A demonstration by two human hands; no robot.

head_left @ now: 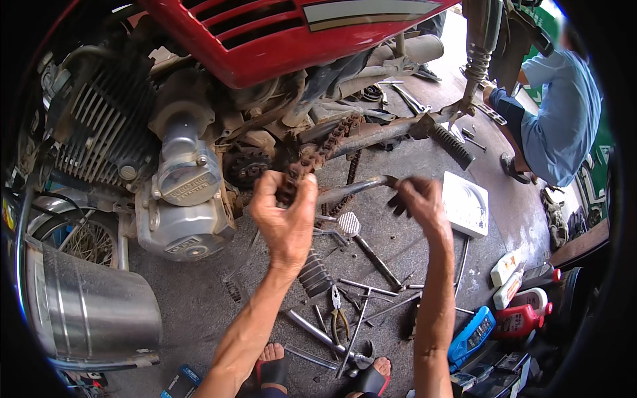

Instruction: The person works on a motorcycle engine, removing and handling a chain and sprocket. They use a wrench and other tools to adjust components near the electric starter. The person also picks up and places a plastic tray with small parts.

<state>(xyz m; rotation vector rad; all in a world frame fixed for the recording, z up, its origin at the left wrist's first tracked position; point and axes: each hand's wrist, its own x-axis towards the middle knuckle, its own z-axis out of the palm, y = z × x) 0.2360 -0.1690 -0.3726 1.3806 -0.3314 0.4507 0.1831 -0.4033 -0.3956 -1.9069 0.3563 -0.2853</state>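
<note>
My left hand [284, 215] pinches a rusty, greasy drive chain [323, 151] between thumb and fingers. The chain runs up and right from my grip, over a swingarm tube [381, 134], and another length of it [353, 166] hangs below. Just left of that hand, a dark toothed sprocket [247, 166] sits beside the silver engine cover [189, 215]. My right hand [421, 204] is to the right, at the end of a bent metal bar [355, 188]. Its fingers are loosely bent and apart, the tips dark, with nothing visible in them.
A red body panel [265, 33] overhangs the work. On the floor lie a hammer [368, 249], pliers [339, 315], T-handle wrenches and a white tray [466, 204]. Bottles [517, 321] stand at right. A person in a blue shirt [564, 119] crouches at the far right.
</note>
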